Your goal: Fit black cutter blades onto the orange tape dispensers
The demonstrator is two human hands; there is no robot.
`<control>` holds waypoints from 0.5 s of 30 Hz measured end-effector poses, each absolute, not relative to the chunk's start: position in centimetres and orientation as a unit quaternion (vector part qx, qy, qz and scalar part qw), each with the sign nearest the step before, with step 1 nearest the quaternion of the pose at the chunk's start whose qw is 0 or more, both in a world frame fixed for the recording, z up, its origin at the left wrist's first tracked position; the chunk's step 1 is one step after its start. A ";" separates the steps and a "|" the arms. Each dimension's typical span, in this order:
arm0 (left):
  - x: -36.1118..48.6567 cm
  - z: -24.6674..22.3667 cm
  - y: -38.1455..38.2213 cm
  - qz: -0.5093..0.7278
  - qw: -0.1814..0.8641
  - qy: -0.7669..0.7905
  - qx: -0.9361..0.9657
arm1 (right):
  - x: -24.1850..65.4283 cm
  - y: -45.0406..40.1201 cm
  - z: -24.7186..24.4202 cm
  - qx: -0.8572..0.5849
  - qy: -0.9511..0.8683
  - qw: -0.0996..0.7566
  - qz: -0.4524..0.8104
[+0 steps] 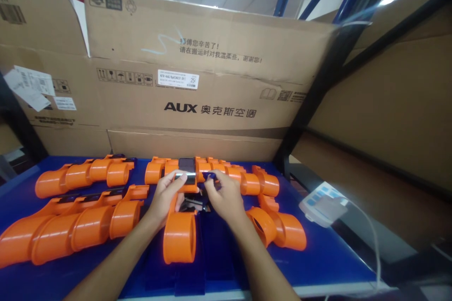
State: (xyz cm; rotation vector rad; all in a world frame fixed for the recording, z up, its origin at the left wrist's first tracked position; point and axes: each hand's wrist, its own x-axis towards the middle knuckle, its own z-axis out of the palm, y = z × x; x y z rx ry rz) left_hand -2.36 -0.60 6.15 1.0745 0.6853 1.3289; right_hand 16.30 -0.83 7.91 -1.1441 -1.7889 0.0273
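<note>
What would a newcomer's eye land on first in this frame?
Bright orange plastic parts: nested rows lie at the left on the blue table, and more lie along the back. At centre, the left hand and right hand hold one orange part with a dark metal piece at its top. Behind stands a big AUX carton.

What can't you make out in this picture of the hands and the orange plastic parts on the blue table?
- Head view: what the right hand pinches; its fingers cover it.
- Head view: the dark metal piece below both hands, too blurred to identify.
- Head view: the far row of orange parts, partly behind the hands.
- Head view: the small print on the white label, too small.
- Head view: the nearest orange stack, cut by the left edge.
</note>
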 end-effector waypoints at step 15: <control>-3.7 7.6 -0.5 0.604 0.686 0.285 0.287 | 16.2 -0.1 6.7 -0.467 -0.809 0.347 0.087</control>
